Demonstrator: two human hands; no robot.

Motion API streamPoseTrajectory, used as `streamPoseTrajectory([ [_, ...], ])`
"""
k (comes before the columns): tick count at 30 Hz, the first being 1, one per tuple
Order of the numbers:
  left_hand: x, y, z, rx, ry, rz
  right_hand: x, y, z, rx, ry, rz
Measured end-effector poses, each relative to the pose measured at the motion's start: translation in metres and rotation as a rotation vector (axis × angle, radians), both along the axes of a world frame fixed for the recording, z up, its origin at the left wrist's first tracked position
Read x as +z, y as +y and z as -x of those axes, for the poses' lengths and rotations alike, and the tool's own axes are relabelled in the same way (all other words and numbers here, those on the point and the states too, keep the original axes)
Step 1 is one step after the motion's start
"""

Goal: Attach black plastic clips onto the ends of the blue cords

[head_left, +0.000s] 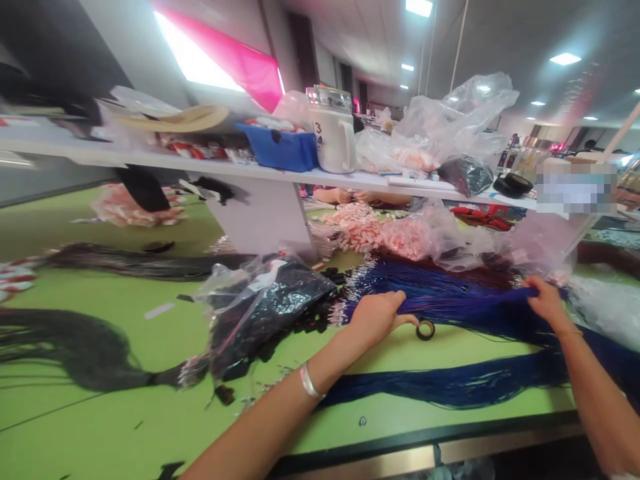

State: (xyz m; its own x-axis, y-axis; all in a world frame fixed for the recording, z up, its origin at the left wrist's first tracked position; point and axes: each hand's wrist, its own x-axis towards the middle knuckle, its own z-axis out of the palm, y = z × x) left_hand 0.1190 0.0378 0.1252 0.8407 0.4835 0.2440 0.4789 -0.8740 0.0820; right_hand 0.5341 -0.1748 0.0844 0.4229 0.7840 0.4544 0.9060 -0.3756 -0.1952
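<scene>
Fingers of the right hand (pixel 546 303) are closed on blue strands (pixel 450 303), gripping the bundle toward its right-hand stretch; those of the left hand (pixel 380 317) lie at the other end, beside the silvery tips (pixel 337 312), with thumb and forefinger spread apart, and I cannot tell whether the remaining ones, hidden from view, hold anything. Just beside the left thumb sits a black tape roll (pixel 424 338) on the green worktop (pixel 175 440). Nearer the front edge, a second dark blue bundle (pixel 440 388) runs lengthwise, its left end passing behind the left forearm, and a small ring (pixel 363 421) lies in front of it. Left of the left hand, a clear bag (pixel 270 293) with dark contents rests among loose black pieces; farther left, dark strands (pixel 85 347) fan out. Behind the blue strands are a heap of pink pieces (pixel 357 227) and more clear plastic (pixel 435 233). Across the back stands a white shelf (pixel 300 177) bearing a blue bin (pixel 287 152), a pale jug (pixel 336 143) with numbers on it and crumpled bags (pixel 440 120). Beneath it, another person's hands (pixel 343 195) show.
</scene>
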Motion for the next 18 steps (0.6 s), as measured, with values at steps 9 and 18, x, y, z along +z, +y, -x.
streamPoseTrajectory([
  [9,-0.008,0.031,0.021,0.128,0.003,-0.051,0.026,-0.006,-0.017,-0.037,-0.064,0.161],
  [18,-0.072,0.019,0.072,0.040,0.209,0.019,-0.014,-0.029,-0.058,-0.056,-0.045,0.397],
])
